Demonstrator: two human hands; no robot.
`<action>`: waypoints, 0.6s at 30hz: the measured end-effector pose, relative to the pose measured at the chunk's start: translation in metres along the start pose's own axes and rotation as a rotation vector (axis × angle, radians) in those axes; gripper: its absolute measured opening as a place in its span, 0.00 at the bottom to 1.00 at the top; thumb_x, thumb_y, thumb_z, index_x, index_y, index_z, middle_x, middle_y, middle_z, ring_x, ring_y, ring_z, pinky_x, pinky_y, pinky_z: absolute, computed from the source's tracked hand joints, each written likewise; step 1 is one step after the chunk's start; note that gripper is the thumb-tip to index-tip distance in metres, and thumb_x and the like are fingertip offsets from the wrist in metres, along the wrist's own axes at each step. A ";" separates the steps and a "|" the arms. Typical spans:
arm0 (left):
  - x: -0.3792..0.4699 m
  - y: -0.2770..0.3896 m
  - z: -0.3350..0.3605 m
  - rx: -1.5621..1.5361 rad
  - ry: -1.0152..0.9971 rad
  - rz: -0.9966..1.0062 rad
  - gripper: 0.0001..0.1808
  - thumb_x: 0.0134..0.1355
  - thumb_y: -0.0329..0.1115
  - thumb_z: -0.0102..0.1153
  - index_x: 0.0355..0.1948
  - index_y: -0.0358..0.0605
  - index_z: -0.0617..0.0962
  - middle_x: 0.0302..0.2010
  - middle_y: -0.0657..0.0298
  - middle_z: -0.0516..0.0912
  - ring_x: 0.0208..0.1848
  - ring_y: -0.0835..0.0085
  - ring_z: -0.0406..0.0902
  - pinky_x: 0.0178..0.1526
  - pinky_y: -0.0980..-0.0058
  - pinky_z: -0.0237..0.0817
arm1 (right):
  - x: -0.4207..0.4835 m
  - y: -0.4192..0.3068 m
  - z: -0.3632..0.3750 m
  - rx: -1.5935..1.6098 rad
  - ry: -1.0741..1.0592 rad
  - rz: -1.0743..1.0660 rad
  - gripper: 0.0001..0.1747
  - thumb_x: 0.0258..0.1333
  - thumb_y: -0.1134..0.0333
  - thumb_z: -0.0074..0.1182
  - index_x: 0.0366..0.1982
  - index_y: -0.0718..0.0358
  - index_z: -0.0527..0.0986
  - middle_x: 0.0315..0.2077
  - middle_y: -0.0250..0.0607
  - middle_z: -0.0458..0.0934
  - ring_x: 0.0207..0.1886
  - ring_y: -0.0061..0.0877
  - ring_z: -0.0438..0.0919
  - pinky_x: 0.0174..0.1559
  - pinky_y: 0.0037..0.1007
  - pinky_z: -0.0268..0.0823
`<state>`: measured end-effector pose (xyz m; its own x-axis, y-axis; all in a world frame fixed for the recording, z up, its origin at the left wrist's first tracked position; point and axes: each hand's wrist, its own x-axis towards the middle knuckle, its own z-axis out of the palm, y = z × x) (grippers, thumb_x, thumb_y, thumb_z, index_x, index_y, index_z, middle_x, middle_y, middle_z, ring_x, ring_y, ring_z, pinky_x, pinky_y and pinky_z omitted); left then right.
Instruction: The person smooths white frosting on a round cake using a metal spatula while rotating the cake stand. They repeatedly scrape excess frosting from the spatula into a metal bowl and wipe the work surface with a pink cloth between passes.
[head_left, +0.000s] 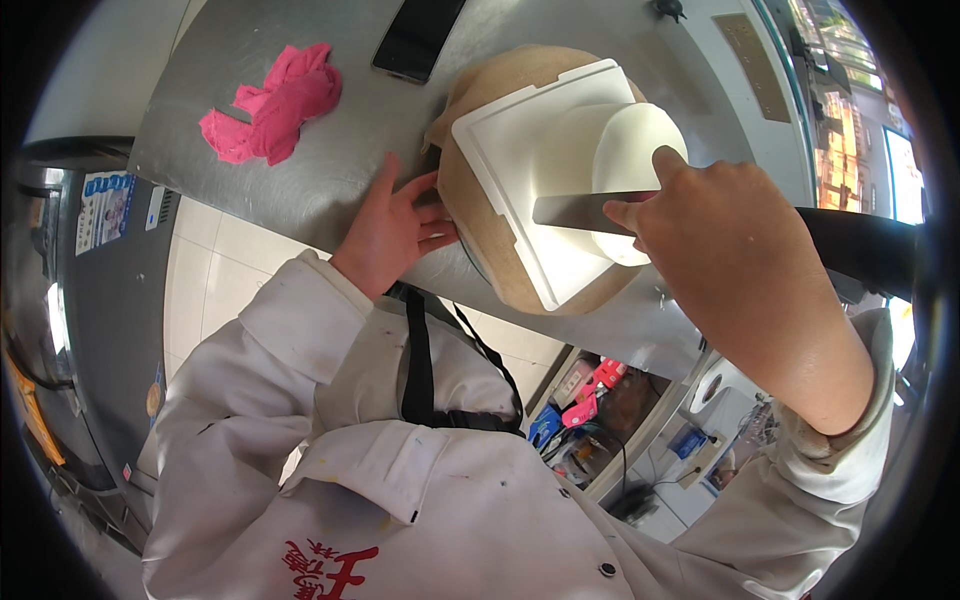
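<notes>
A smooth white cake (574, 139), which looks cream-coated, stands on a square white board (499, 146). Under the board is a brown cloth (480, 247) draped over a round stand, whose glassy rim shows at the near side. My right hand (697, 210) grips a flat metal spatula (574, 212), index finger extended along it. The blade lies across the cake, and my hand hides its handle end. My left hand (401, 225) has its fingers spread at the left edge of the cloth-covered stand, fingertips against or just under it.
On the steel table (352, 142) lie a crumpled pink cloth (281, 105) and a black phone (418, 37). Below the near edge, an open shelf (581, 405) holds packets and cables. A dark grey appliance (112, 300) stands at the left.
</notes>
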<state>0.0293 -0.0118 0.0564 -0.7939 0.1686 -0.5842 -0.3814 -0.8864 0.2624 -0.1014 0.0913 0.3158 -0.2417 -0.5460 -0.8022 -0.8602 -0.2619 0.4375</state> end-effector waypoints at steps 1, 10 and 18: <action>0.001 0.001 0.000 -0.023 0.015 0.022 0.46 0.56 0.73 0.31 0.61 0.43 0.62 0.51 0.55 0.74 0.53 0.63 0.70 0.61 0.65 0.55 | 0.000 0.001 0.001 -0.010 0.008 0.000 0.18 0.47 0.74 0.55 0.42 0.49 0.77 0.25 0.31 0.71 0.26 0.17 0.73 0.27 0.20 0.63; 0.000 -0.042 -0.001 -0.085 -0.019 -0.263 0.51 0.52 0.77 0.31 0.63 0.45 0.60 0.58 0.57 0.69 0.61 0.63 0.64 0.64 0.62 0.49 | 0.000 0.003 0.007 0.079 0.122 -0.004 0.15 0.50 0.71 0.55 0.42 0.48 0.76 0.23 0.29 0.70 0.25 0.16 0.73 0.26 0.20 0.62; 0.002 -0.019 0.007 0.003 -0.098 -0.122 0.50 0.54 0.76 0.27 0.65 0.46 0.57 0.61 0.58 0.67 0.62 0.64 0.63 0.65 0.66 0.47 | 0.000 0.002 0.006 0.068 0.121 0.009 0.14 0.51 0.70 0.53 0.41 0.48 0.77 0.23 0.30 0.69 0.24 0.17 0.72 0.26 0.21 0.61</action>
<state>0.0315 0.0081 0.0558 -0.7843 0.3161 -0.5338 -0.4788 -0.8556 0.1967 -0.1055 0.0957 0.3146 -0.1972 -0.6414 -0.7414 -0.8877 -0.2041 0.4127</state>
